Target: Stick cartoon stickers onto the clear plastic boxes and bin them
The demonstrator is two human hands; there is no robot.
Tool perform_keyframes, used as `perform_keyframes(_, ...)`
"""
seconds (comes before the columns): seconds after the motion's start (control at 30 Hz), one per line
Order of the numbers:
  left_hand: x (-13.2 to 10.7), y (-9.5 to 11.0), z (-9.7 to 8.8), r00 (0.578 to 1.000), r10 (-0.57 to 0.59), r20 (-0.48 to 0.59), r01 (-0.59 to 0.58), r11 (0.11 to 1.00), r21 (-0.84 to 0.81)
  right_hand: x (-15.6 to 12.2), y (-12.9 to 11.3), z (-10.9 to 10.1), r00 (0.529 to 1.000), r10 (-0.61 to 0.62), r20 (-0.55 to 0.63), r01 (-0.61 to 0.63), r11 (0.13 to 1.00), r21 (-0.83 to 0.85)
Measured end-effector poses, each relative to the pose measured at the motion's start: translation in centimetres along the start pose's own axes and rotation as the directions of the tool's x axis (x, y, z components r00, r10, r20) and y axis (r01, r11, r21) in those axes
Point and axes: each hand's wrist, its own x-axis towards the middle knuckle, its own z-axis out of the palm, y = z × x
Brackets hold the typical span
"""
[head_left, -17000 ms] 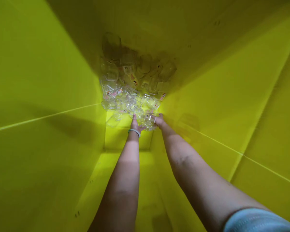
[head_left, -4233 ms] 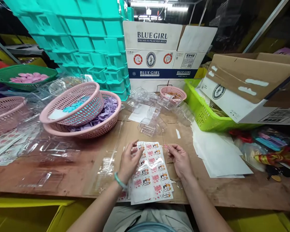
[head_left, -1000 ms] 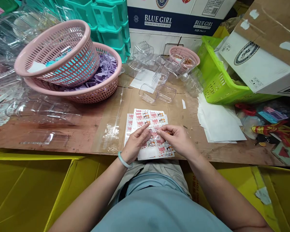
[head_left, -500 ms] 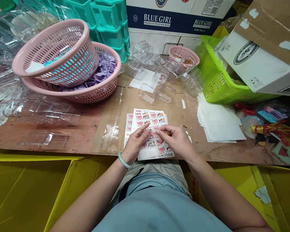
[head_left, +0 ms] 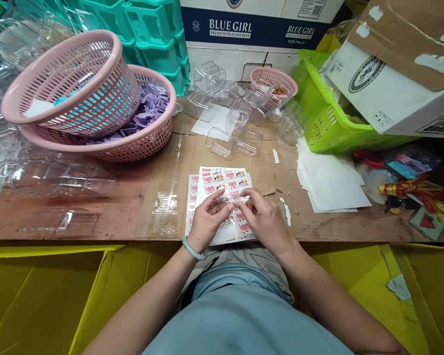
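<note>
My left hand (head_left: 206, 221) and my right hand (head_left: 264, 220) meet over a stack of sticker sheets (head_left: 215, 186) printed with small cat pictures, near the front edge of the wooden table (head_left: 140, 197). Between the fingertips of both hands I hold a small clear plastic box (head_left: 234, 199). A pale green bangle sits on my left wrist. More clear plastic boxes (head_left: 234, 142) lie on the table behind the sheets.
Two stacked pink baskets (head_left: 96, 98) with purple and blue pieces stand at left. A small pink basket (head_left: 274, 84), a green basket (head_left: 329, 123), cardboard boxes (head_left: 399, 79), teal crates (head_left: 148, 34) and white paper (head_left: 329, 182) fill the back and right. Yellow bins (head_left: 40, 296) sit below the table.
Earlier both arms reached into a yellow bin of clear boxes, then I sat at the table peeling a sticker. Over the last second the hands stay together on the clear box; the view shifted slightly.
</note>
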Motion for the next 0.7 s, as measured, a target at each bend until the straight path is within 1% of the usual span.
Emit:
perform_keyframes(0.1,-0.1,0.0,0.0,1.0,0.012,-0.007,-0.012,1.0,0.021,-0.2,1.3,-0.1,0.999,-0.029,-0.038,0.027,0.999,-0.042)
perform_keyframes(0.17,-0.1,-0.2,0.0,1.0,0.001,0.002,-0.001,1.0,0.007,-0.4,2.7,-0.4,0.997,0.01,-0.08,-0.014,0.999,-0.048)
perform_keyframes(0.23,0.0,-0.4,0.0,1.0,-0.006,0.007,0.006,1.0,-0.009,-0.7,4.1,-0.6,0.98,0.124,-0.153,-0.124,0.992,0.011)
perform_keyframes(0.3,-0.1,-0.6,0.1,1.0,0.004,0.003,-0.004,1.0,-0.014,-1.1,4.9,-0.4,0.935,0.274,-0.225,-0.241,0.957,0.164)
perform_keyframes(0.33,-0.2,-0.6,0.3,1.0,0.019,-0.006,-0.019,1.0,-0.011,-1.4,4.8,0.0,0.914,0.336,-0.227,-0.28,0.928,0.245)
perform_keyframes(0.4,-0.7,-0.7,0.6,0.998,0.055,-0.032,-0.055,0.998,-0.008,-1.7,4.0,0.9,0.903,0.403,-0.151,-0.327,0.871,0.367)
perform_keyframes(0.5,-1.6,-0.5,0.9,0.995,0.081,-0.057,-0.084,0.995,-0.05,-1.9,2.1,2.0,0.901,0.432,0.046,-0.403,0.791,0.461)
perform_keyframes(0.53,-1.9,-0.3,0.9,0.995,0.08,-0.057,-0.084,0.994,-0.074,-1.9,1.6,2.1,0.897,0.433,0.091,-0.418,0.763,0.493)
perform_keyframes(0.6,-2.4,-0.1,0.6,0.996,0.072,-0.053,-0.078,0.991,-0.106,-1.8,1.2,2.2,0.901,0.416,0.12,-0.41,0.729,0.548)
perform_keyframes(0.67,-2.7,0.0,0.3,0.995,0.074,-0.064,-0.081,0.991,-0.105,-1.8,1.2,2.2,0.913,0.399,0.085,-0.37,0.721,0.586)
perform_keyframes(0.7,-2.8,0.1,0.2,0.994,0.078,-0.072,-0.085,0.991,-0.101,-1.9,1.2,2.2,0.912,0.401,0.079,-0.362,0.703,0.612)
